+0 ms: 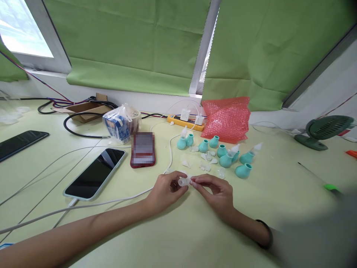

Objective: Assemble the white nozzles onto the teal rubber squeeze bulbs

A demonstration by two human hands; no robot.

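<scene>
Between my two hands is a small translucent plastic piece (183,181), roughly tube-shaped with a round opening toward the left. My left hand (169,190) pinches it between thumb and fingers. The fingertips of my right hand (216,193) are pressed together at its right end; whether they grip a second small part is hidden. Just beyond lie loose clear and white plastic parts (205,167). Behind and to the right stand several teal rubber bulbs (243,171), open at the neck. A few carry a clear pointed nozzle (234,149).
Left of my hands lie a black-screened phone (95,174) on a cable and a red-cased phone (142,149). A white cable (111,203) runs under my left arm. Farther back are a yellow power strip (185,123) and red bubble wrap (225,120). A green-handled screwdriver (331,187) lies right.
</scene>
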